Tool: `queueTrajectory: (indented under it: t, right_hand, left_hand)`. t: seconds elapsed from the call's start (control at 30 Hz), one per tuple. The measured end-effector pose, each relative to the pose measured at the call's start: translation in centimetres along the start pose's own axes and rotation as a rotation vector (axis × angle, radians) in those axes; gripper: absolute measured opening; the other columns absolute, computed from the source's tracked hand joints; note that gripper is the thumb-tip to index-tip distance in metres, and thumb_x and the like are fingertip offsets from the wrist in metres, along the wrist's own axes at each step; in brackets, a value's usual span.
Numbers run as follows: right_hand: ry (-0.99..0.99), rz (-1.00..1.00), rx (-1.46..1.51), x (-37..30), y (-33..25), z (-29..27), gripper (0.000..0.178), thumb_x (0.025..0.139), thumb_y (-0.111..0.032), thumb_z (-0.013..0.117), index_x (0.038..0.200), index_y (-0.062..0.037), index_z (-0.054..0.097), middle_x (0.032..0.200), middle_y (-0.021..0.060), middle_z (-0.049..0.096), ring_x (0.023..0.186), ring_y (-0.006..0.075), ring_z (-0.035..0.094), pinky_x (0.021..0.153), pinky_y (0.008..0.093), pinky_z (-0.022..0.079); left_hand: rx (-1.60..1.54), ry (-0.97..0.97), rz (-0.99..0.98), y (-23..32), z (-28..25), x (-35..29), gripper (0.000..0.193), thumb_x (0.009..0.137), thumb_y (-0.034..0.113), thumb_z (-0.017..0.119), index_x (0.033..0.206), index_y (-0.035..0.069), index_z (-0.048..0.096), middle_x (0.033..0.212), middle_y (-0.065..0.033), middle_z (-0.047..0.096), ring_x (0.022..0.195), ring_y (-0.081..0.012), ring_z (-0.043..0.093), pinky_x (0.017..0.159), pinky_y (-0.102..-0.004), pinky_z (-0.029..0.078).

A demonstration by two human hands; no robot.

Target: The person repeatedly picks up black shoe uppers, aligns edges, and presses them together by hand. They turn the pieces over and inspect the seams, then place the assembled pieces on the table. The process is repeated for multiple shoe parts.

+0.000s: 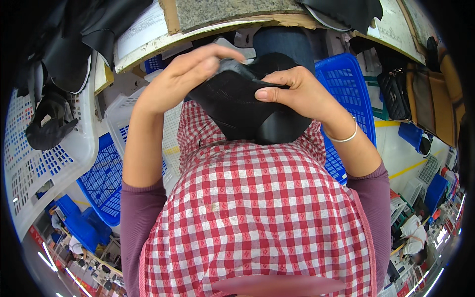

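A black shoe upper [225, 101], with a line of stitching and a smoother, shinier patch at its lower edge, is held over my lap. My right hand [297, 91] grips its right side, thumb on top and the fingers partly hidden by the material. Over the upper's far left edge reaches my left hand [185, 74], fingers stretched out toward the right, at a greyish, shiny inner face that shows there. Whether those fingertips press on the material is hard to make out.
A worktable [237, 24] edge runs across the far side. Black pieces [64, 44] hang at the far left, above a white plastic basket [84, 133]. Blue baskets [101, 178] stand at left and right. A black quilted bag [394, 94] hangs on the right.
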State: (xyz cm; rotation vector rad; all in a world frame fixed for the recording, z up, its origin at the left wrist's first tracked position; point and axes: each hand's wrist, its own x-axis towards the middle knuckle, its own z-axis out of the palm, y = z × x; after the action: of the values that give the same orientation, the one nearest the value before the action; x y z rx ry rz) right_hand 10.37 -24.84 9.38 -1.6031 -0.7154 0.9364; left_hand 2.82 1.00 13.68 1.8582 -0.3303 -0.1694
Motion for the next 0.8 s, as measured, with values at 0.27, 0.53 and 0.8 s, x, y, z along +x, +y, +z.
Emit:
queueTrajectory:
  t: [0.27,0.53,0.8]
  right_hand:
    - [-0.043,-0.313,-0.461,2.3,-2.2,0.2,0.043,0.089,-0.035,0.080,0.108,0.0006,0.065,0.088,0.0225,0.069,0.080,0.0408,0.068,0.070,0.0435,0.052]
    - [-0.085,-0.277,-0.470,3.1,-3.2,1.8,0.037,0.095,-0.034,0.073,0.104,-0.0004,0.060,0.082,0.0230,0.066,0.079,0.0424,0.067,0.069,0.0446,0.051]
    - [-0.098,-0.251,-0.522,2.9,-3.7,1.8,0.035,0.095,-0.031,0.073,0.103,-0.0005,0.060,0.078,0.0211,0.066,0.075,0.0403,0.066,0.067,0.0440,0.051]
  left_hand:
    - [0.026,0.302,-0.215,1.5,2.8,-4.2,0.067,0.081,0.001,0.083,0.141,0.001,0.051,0.089,0.0014,0.061,0.088,-0.0087,0.062,0.086,-0.0247,0.049]
    - [0.085,0.411,-0.168,0.9,3.5,-4.6,0.053,0.083,0.005,0.083,0.129,0.005,0.057,0.080,-0.0011,0.060,0.079,-0.0104,0.061,0.075,-0.0273,0.051]
    - [0.104,0.440,-0.201,0.7,3.9,-4.7,0.050,0.082,0.008,0.085,0.127,0.004,0.062,0.085,0.0010,0.067,0.085,-0.0076,0.064,0.082,-0.0250,0.050]
